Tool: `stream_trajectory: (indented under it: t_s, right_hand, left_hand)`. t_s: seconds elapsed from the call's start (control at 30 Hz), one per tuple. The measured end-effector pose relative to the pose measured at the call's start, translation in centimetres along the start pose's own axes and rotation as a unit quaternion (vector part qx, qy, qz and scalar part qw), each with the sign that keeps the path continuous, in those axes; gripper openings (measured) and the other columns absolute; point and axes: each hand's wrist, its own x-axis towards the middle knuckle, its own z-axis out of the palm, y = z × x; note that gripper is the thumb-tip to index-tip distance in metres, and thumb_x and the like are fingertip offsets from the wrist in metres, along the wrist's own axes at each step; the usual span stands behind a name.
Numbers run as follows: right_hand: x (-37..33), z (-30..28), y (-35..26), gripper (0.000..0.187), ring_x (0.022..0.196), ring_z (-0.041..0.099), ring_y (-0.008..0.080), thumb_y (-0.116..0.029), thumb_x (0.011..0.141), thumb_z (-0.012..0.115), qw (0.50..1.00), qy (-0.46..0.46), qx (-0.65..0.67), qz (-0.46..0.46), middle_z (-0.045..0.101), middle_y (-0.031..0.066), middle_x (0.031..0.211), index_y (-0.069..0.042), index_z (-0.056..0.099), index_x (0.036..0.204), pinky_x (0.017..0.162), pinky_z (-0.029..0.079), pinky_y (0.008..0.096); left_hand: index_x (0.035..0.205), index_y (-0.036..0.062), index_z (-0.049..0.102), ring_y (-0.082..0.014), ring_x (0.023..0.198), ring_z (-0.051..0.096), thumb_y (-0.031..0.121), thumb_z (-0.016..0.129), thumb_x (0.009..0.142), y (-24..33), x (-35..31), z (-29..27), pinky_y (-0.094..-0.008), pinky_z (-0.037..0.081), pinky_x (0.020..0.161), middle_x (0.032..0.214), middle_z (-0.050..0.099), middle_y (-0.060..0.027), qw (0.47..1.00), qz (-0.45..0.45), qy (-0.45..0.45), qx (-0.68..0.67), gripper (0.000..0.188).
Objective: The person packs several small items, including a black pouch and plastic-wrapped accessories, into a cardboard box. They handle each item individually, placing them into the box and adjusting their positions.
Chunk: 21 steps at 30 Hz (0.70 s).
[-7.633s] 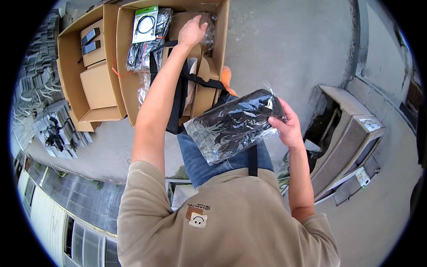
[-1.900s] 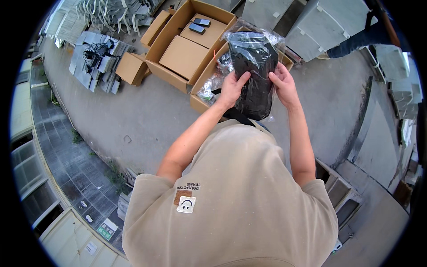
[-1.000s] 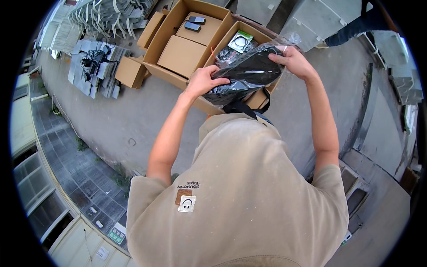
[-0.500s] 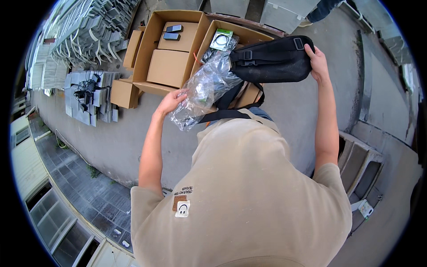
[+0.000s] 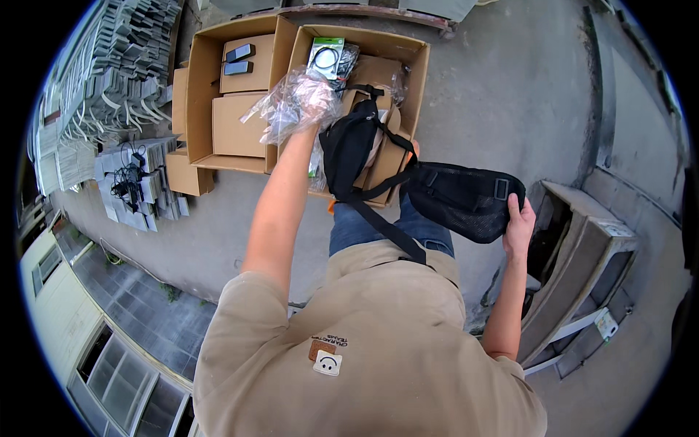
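My left hand point(image 5: 314, 98) grips a crumpled clear plastic bag point(image 5: 280, 116) over the open cardboard box in front of me. The film covers part of its fingers. At the right, my right hand point(image 5: 519, 226) holds the end of a black padded harness point(image 5: 466, 198) with mesh panels, webbing straps and buckles. Its other padded part point(image 5: 351, 146) lies across the near side of the right-hand box point(image 5: 421, 69), and one strap trails over my lap. Inside that box are a green-and-white packet with a black cable point(image 5: 325, 58) and brown cardboard pieces.
A second open box point(image 5: 207, 44) to the left holds two flat cartons and two small dark devices point(image 5: 239, 60). Beyond it are a smaller carton point(image 5: 188, 173), black cables on grey panels point(image 5: 127, 175), and stacked metal parts point(image 5: 124, 65). A concrete-coloured frame point(image 5: 575, 255) stands at right.
My left hand has moved forward with the plastic bag, now bunched up and away from the harness. My right hand has drawn the harness end down toward me. My view has shifted.
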Motion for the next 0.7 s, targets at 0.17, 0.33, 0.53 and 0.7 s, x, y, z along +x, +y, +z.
stream_trajectory:
  t_s: [0.17, 0.33, 0.53, 0.7]
  right_hand:
    - [-1.7, -2.5, 5.5, 0.024, 0.088, 0.061, 0.0088, -0.017, 0.1, 0.059, 0.996, 0.042, -0.02, 0.076, 0.068, 0.0037, 0.103, 0.003, 0.063, 0.113, 0.081, 0.049, 0.0242]
    - [-1.3, -3.3, 8.2, 0.023, 0.088, 0.059, 0.0084, -0.016, 0.098, 0.062, 0.984, 0.083, -0.047, 0.147, 0.067, 0.0024, 0.102, 0.003, 0.064, 0.11, 0.081, 0.048, 0.0237]
    - [0.2, -3.7, 10.5, 0.024, 0.092, 0.059, 0.0106, -0.017, 0.097, 0.063, 0.973, 0.144, -0.044, 0.172, 0.067, 0.0045, 0.104, 0.003, 0.063, 0.11, 0.086, 0.046, 0.0254]
    - [1.6, -3.9, 11.9, 0.026, 0.093, 0.059, 0.011, -0.018, 0.097, 0.063, 0.966, 0.162, -0.054, 0.195, 0.066, 0.0052, 0.105, 0.004, 0.062, 0.111, 0.087, 0.045, 0.0255]
  left_hand:
    - [0.089, 0.0032, 0.066, -0.0355, 0.072, 0.065, 0.016, 0.06, 0.081, 8.4, 8.5, 10.3, -0.0437, 0.053, 0.07, 0.076, 0.066, -0.0152, 0.938, -0.018, 0.086, -0.336, 0.017]
    - [0.101, 0.008, 0.065, -0.032, 0.083, 0.07, 0.017, 0.058, 0.086, 14.2, 12.5, 15.2, -0.0431, 0.056, 0.069, 0.085, 0.07, -0.0152, 0.991, 0.104, -0.063, -0.058, 0.019]
    - [0.093, 0.0069, 0.073, -0.0284, 0.089, 0.071, 0.021, 0.056, 0.09, 17.2, 13.9, 28.6, -0.0403, 0.058, 0.072, 0.091, 0.072, -0.0107, 0.972, 0.139, -0.185, 0.052, 0.023]
    - [0.106, 0.0121, 0.075, -0.025, 0.11, 0.067, 0.019, 0.056, 0.091, 20.9, 13.3, 33.6, -0.036, 0.056, 0.084, 0.122, 0.068, -0.0101, 0.929, 0.01, -0.369, 0.021, 0.025]
